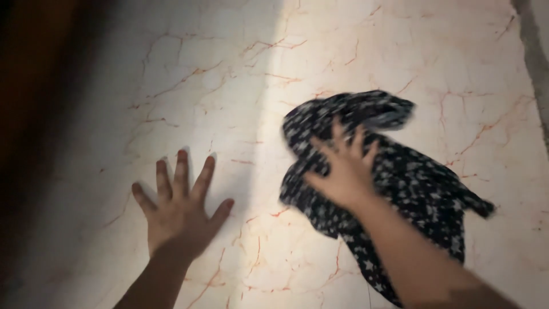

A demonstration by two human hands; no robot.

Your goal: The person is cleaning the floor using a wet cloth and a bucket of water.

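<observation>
1. Right hand (343,171) is down on the dark star-printed cloth (400,183), fingers spread wide and pressing flat on the fabric rather than gripping it. The picture is blurred here, so I cannot tell whether any fold is pinched.
2. That cloth lies bunched beneath the palm, spilling past the fingertips and trailing back beside the right forearm.
3. Left hand (180,209) sits well apart from the cloth, palm flat, all five fingers fanned out, holding nothing.
4. Under both hands: a pale marble surface (240,74) with reddish veins.
5. Beyond the left hand, the surface falls into deep shadow.
</observation>
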